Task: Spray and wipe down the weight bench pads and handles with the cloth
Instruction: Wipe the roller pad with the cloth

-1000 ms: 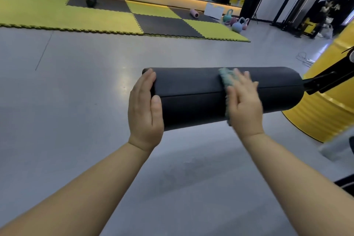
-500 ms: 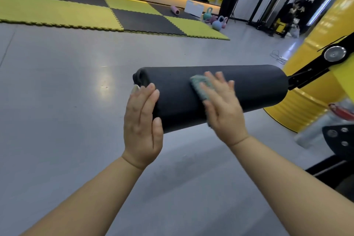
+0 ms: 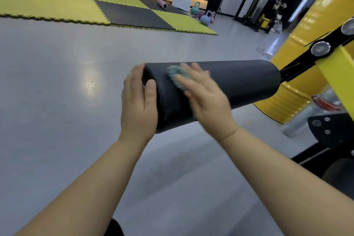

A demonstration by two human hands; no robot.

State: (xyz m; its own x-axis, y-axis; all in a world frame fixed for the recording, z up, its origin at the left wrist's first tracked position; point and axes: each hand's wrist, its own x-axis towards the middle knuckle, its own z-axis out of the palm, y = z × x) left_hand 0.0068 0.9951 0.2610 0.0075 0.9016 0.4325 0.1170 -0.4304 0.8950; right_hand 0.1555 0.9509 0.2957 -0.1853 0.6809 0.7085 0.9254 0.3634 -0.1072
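A black cylindrical roller pad (image 3: 239, 82) sticks out leftward from a black and yellow bench frame (image 3: 325, 57). My left hand (image 3: 138, 101) cups the pad's free left end, thumb on the front face. My right hand (image 3: 205, 97) lies flat on the pad just right of that end and presses a teal cloth (image 3: 177, 75) against the top of it. Most of the cloth is hidden under my fingers, and the hand is motion-blurred.
A yellow drum (image 3: 306, 48) stands behind the pad at the right. Grey floor (image 3: 57, 82) spreads to the left. Yellow and black foam mats (image 3: 95, 5) lie farther back, with several kettlebells (image 3: 205, 17) and a pink foam roller (image 3: 162, 4) at their edge.
My right hand has slid the cloth leftward along the pad, from its middle to near the free end. My left hand has stayed cupped on that end.
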